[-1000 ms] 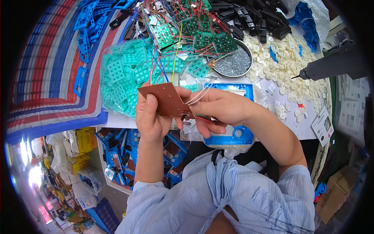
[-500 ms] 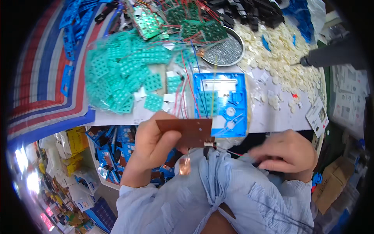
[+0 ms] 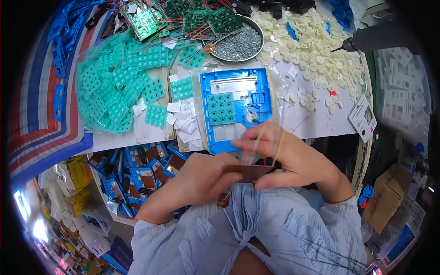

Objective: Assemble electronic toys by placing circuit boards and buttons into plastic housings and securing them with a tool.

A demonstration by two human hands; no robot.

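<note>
A brown circuit board (image 3: 250,173) with thin coloured wires (image 3: 261,137) rising from it is held flat in front of my chest. My left hand (image 3: 201,176) grips its left end. My right hand (image 3: 293,158) pinches its right end and the wires. Just beyond my hands, on the white worktop (image 3: 321,123), lies a blue plastic housing (image 3: 236,107) with a teal rubber keypad (image 3: 222,109) seated in it.
A heap of teal keypads (image 3: 117,87) covers the left of the worktop. Green circuit boards (image 3: 201,18) lie at the back beside a round dish of screws (image 3: 240,41). White plastic discs (image 3: 311,41) and an electric screwdriver (image 3: 380,39) are at the right. A crate of blue parts (image 3: 137,169) sits below the table.
The brown board came down from over the table to my chest. My right hand moved back in from the right and took hold of the board's right end and wires.
</note>
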